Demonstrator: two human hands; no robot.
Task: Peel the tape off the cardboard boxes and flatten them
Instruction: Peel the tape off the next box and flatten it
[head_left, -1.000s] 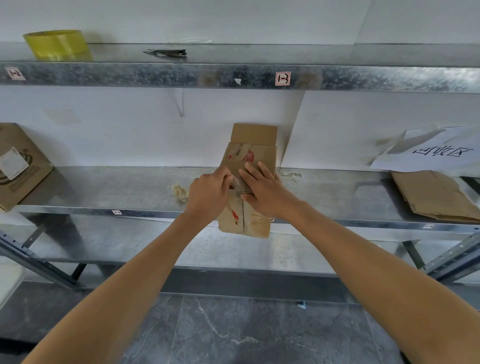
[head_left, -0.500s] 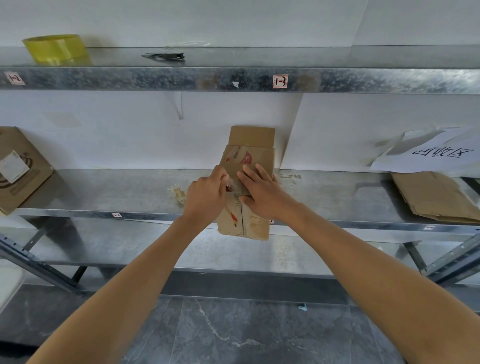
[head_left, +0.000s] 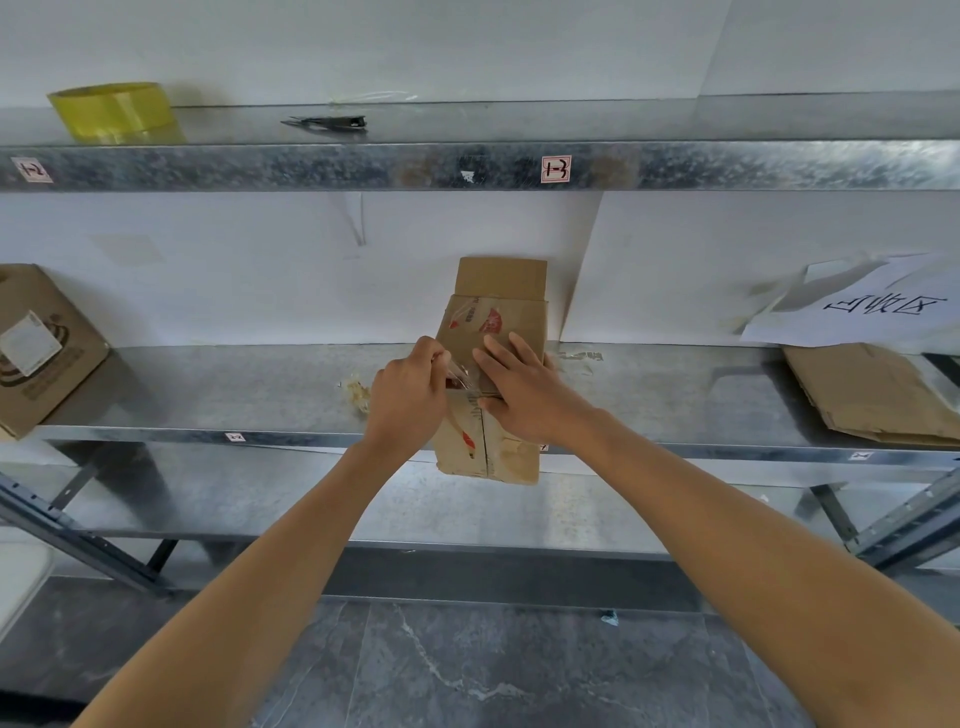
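Note:
A small brown cardboard box (head_left: 498, 317) with red print lies on the metal shelf (head_left: 208, 384), its near end hanging over the shelf's front edge and its far flap against the wall. A strip of clear tape (head_left: 460, 371) lifts off its top. My left hand (head_left: 408, 397) pinches that strip at the box's left side. My right hand (head_left: 524, 387) lies flat on the box with straight fingers, pressing it down.
A crumpled wad of peeled tape (head_left: 356, 392) lies left of my hands. Another box (head_left: 41, 348) leans at the far left, flattened cardboard (head_left: 872, 395) under a printed sheet (head_left: 878, 312) at right. The upper shelf holds a yellow tape roll (head_left: 117, 111) and a dark tool (head_left: 330, 123).
My left hand has drawn the tape strip slightly up and left off the box. The right hand stays pressed on the box.

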